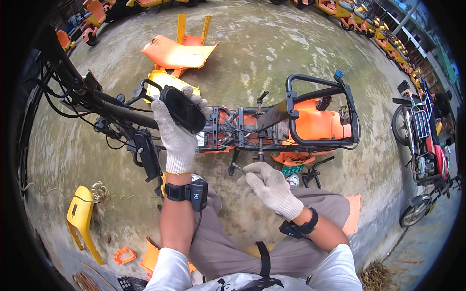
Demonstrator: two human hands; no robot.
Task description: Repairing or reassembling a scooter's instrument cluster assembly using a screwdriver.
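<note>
My left hand (174,126), in a pale knitted work glove, is wrapped round a black oval rear-view mirror (182,107). A bent black stem runs from the mirror toward the handlebar (104,99) of a stripped scooter; whether it is fastened there I cannot tell. Closer to me, my right hand (268,183), gloved alike, is closed on a thin metal tool (238,167) that looks like a small wrench, its tip pointing left. Beyond that hand lies the scooter's bare black frame (238,128), with exposed wires and an orange rear body (315,121) under a tubular rack.
Orange and yellow body panels (179,52) lie on the concrete beyond the scooter. A yellow panel (80,218) with a coiled cable is at the left, near an orange ring-shaped piece (124,255). A red motorcycle (427,140) stands at the right. Several scooters line the far edge.
</note>
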